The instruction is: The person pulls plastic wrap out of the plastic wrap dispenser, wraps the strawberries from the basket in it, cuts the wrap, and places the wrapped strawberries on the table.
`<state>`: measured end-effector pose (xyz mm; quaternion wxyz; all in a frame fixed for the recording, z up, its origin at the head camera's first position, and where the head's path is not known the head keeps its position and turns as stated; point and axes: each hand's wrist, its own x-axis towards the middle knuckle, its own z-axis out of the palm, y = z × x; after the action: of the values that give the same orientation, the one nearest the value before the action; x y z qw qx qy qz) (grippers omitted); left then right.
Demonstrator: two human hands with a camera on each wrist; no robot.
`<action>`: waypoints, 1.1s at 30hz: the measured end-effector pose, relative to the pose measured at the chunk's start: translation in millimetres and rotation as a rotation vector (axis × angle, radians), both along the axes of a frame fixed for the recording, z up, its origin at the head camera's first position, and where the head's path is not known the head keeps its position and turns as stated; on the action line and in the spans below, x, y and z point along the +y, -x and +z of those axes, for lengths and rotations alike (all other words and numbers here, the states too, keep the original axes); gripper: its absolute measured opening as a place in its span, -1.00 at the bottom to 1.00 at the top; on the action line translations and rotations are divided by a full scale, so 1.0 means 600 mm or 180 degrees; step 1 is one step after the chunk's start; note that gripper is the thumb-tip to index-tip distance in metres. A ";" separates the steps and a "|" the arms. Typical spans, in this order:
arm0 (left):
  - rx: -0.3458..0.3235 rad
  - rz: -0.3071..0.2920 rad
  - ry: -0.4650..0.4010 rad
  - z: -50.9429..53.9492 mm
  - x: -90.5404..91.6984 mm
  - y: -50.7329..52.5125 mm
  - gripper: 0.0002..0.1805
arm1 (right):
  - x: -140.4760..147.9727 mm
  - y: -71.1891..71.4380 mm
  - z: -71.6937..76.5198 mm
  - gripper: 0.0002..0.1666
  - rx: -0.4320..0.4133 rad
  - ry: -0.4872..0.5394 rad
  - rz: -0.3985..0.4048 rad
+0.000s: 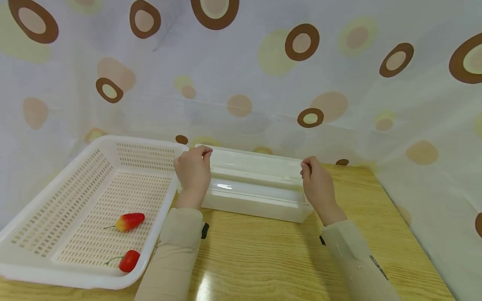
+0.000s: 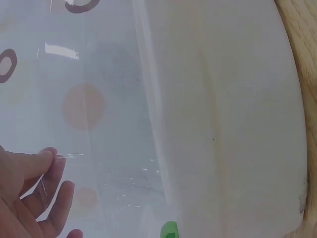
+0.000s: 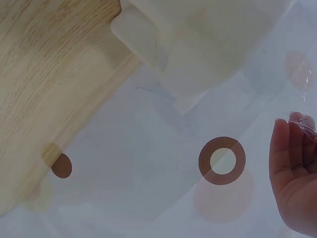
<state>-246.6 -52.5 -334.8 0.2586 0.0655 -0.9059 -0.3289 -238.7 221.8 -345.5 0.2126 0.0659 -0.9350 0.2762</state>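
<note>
Left hand: grip narrow, fingertips pinching clear film, at the white box's nine o'clock end.
Right hand: grip narrow, pinching the film at three o'clock.
Clear film: between both hands, hard to make out over the box.
White box: long, on the worktop.
Basket: nine o'clock of the box; strawberry toward its four, cherry at five.
</note>
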 end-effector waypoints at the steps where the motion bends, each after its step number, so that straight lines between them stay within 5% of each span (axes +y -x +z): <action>1: 0.0017 -0.0008 -0.0014 0.001 0.001 -0.001 -0.84 | 0.001 -0.002 0.001 -0.73 0.0026 0.0011 -0.0004; 23: 0.0366 -0.0148 -0.0132 0.017 -0.005 -0.013 -0.84 | 0.008 -0.030 0.015 -0.77 0.0307 0.0203 0.0008; 33: 0.0601 -0.0500 -0.0197 0.023 -0.013 -0.020 -0.85 | 0.013 -0.043 0.034 -0.74 0.0178 0.0377 0.0021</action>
<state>-234.7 -60.1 -320.9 0.3140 -0.0290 -0.8693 -0.3805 -213.2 229.4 -325.3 0.2412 0.0639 -0.9105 0.3299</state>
